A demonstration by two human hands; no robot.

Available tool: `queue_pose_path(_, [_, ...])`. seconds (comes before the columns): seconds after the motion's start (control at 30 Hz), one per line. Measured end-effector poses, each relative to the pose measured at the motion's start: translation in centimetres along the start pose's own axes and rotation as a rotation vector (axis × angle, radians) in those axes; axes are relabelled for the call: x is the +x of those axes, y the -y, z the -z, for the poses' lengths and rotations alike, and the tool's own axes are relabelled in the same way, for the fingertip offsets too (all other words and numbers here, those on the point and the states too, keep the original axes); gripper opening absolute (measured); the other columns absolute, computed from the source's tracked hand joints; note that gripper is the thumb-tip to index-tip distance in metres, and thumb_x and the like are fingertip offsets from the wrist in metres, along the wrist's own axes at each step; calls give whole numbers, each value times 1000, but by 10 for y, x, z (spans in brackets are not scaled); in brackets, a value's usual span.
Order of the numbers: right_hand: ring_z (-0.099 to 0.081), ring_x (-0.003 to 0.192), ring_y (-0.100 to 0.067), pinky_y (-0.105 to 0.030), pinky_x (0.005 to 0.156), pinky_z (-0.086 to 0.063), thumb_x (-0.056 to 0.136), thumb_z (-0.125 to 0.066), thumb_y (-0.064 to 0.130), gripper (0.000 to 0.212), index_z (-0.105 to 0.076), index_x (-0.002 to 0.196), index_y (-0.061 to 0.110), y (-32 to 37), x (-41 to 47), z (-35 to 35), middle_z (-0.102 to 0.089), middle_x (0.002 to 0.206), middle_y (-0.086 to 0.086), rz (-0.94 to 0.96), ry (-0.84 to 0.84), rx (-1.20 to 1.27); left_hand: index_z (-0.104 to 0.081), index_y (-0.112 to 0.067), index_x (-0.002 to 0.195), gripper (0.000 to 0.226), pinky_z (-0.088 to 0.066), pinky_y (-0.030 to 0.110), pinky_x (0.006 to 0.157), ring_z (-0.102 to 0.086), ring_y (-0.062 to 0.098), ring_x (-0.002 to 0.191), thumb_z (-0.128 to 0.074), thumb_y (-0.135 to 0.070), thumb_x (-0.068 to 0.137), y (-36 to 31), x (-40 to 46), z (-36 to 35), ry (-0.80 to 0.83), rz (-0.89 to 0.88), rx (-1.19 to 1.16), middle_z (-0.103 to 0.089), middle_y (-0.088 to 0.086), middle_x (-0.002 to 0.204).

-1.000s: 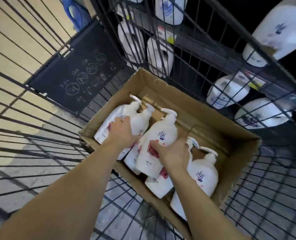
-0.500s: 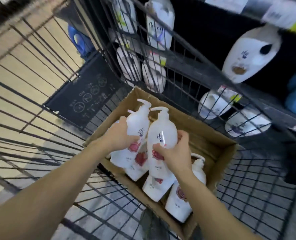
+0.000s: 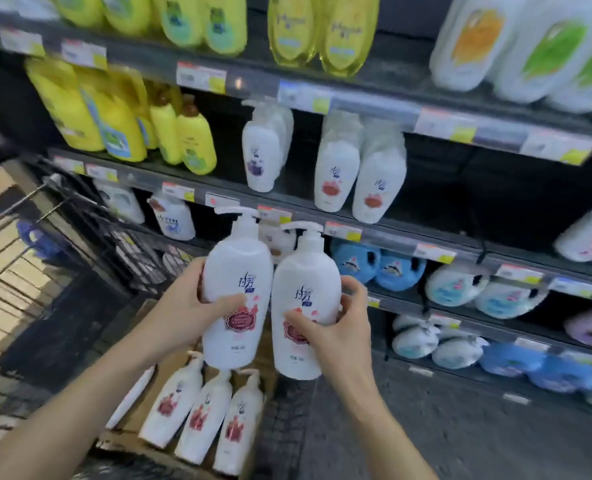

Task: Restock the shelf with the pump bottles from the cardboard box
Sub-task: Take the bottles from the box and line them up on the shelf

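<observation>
head view: bottles are filling both hands. the left hand [image 3: 187, 308] is curling round the waist of one white pump bottle [image 3: 237, 289], thumb across the front label and fingers wrapping behind. the right hand [image 3: 332, 330] is closing on a second pump bottle [image 3: 305, 306] just beside it, thumb on the red label, fingers spread round the far side. both bottles are standing upright and touching along their sides, out in front of the shelf [image 3: 374, 237] rather than on it.

judging by the smooth, glossy plastic, these are likely stiff-walled and slippery, and if full, fairly heavy for a one-handed hold. the mid-body grip is looking sound; the pump heads and thin necks are probably poor places to lift from, since a spout could turn or snap.

below the hands, the cardboard box [image 3: 128, 431] is sitting in a wire cart [image 3: 90, 220], which is extending out to the left of the left hand. the box is holding three matching bottles [image 3: 204, 417] lying side by side, pumps pointing away, with the edge of what seems a fourth to their left.

above and beyond the right hand, two red-label bottles [image 3: 357, 178] of the same kind are already standing on the shelf, with dark open space to their right that looks like the gap to fill.
</observation>
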State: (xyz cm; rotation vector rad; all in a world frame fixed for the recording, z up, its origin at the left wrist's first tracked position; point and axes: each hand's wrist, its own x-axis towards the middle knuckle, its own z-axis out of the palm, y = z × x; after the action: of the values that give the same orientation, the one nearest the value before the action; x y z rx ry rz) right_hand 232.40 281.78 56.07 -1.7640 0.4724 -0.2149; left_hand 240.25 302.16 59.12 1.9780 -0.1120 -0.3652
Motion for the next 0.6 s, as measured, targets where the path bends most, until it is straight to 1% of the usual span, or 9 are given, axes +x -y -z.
queue_pose_path(0.1, [-63, 88, 6, -28, 76, -57, 63, -88, 29, 78, -39, 122, 39, 17, 0, 61, -61, 107, 17, 33, -55, 31, -49, -28, 121, 57, -53, 22, 70, -66, -6, 87, -80, -25, 74, -44, -6, -40, 8, -57, 20, -67, -12, 108])
queue_pose_path(0.2, [-64, 85, 7, -25, 72, -56, 63, -88, 28, 75, -38, 117, 41, 16, 5, 113, -62, 102, 16, 78, -69, 37, -50, -28, 115, 51, -51, 19, 68, -65, -9, 85, -80, -24, 74, -69, -12, -86, -7, -112, 7, -67, -10, 109])
queue_pose_path(0.3, [-60, 87, 12, -24, 71, -55, 64, -88, 26, 74, -39, 118, 37, 4, 10, 151, -59, 102, 18, 123, -95, 22, -49, -26, 115, 49, -50, 13, 60, -64, -13, 81, -78, -24, 76, -78, -13, -128, -19, -139, -16, -66, -11, 106])
queue_pose_path(0.37, [-59, 87, 11, -28, 74, -56, 63, -88, 26, 74, -40, 118, 37, -4, 17, 168, -57, 101, 20, 138, -115, 18, -50, -25, 116, 48, -51, 11, 58, -65, -12, 80, -78, -22, 76, -81, -9, -149, -26, -147, -45, -66, -10, 105])
queue_pose_path(0.47, [-61, 90, 5, -34, 80, -57, 62, -89, 27, 76, -40, 118, 39, -13, 32, 181, -58, 104, 19, 141, -131, 19, -50, -19, 118, 50, -50, 8, 56, -66, -12, 79, -78, -16, 76, -81, 4, -170, -46, -158, -75, -67, -9, 103])
queue_pose_path(0.53, [-63, 90, 3, -36, 79, -59, 61, -90, 25, 76, -41, 117, 40, -20, 47, 186, -61, 105, 15, 149, -142, 13, -51, -20, 119, 52, -53, 11, 59, -67, -8, 83, -78, -17, 75, -79, 19, -179, -44, -167, -96, -68, -7, 104])
queue_pose_path(0.6, [-65, 90, 0, -36, 77, -60, 59, -91, 25, 76, -42, 114, 43, -27, 65, 189, -63, 106, 12, 173, -159, 27, -52, -24, 120, 55, -56, 17, 65, -68, -3, 89, -80, -20, 73, -78, 37, -188, -33, -186, -110, -69, -7, 107])
